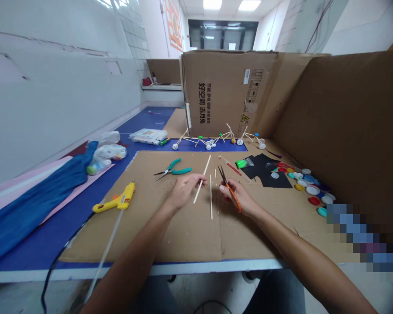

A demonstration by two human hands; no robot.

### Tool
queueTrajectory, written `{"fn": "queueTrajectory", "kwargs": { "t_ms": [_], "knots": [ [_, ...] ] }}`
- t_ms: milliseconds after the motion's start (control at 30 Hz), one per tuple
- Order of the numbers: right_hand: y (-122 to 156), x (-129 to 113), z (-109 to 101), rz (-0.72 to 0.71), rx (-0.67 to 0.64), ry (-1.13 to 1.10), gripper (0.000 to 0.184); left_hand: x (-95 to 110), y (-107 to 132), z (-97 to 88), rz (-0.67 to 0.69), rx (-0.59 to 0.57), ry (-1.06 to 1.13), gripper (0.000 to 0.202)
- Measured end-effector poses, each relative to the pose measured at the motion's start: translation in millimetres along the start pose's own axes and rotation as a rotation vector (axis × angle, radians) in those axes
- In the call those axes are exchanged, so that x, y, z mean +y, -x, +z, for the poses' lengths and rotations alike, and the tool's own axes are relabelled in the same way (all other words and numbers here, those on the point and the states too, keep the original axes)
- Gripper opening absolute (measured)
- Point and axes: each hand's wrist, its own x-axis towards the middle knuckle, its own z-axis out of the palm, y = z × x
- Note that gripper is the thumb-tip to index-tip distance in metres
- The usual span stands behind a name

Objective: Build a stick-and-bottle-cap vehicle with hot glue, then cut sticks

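My left hand (185,188) is closed on a thin wooden stick (207,165), which slants up and away from me. In my right hand (239,196) is a pair of scissors (232,192) with orange handles, its dark blades pointing away and slightly parted. Between the hands, a second wooden stick (211,198) lies on the cardboard sheet (190,240). A short cut piece of stick (215,173) rests just beyond it. Green-handled pliers (173,170) lie spread beside my left hand. A clear ruler with red marks (231,165) lies beyond the scissors.
A yellow glue gun (118,200) with a black cord lies at left. Stick models with bottle-cap wheels (209,144) stand at the back before a large carton (229,96). Black card (270,172) and many bottle caps (312,190) lie at right. Blue cloth (52,187) covers the left side.
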Motion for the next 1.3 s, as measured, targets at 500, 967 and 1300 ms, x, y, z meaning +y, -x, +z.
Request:
{"fn": "queueTrajectory", "kwargs": {
  "t_ms": [500,967,1300],
  "knots": [
    [-6,4,-14,-0.064,0.042,0.232,0.046,-15,-2,-0.1,-0.065,-0.312,-0.297,0.022],
    [-1,19,-10,-0.121,0.028,0.497,0.034,-17,1,6.4,-0.049,-0.267,-0.303,0.020],
    [2,21,-4,-0.124,-0.024,0.492,0.033,-15,2,24.4,-0.004,-0.134,-0.332,0.029]
  ]
}}
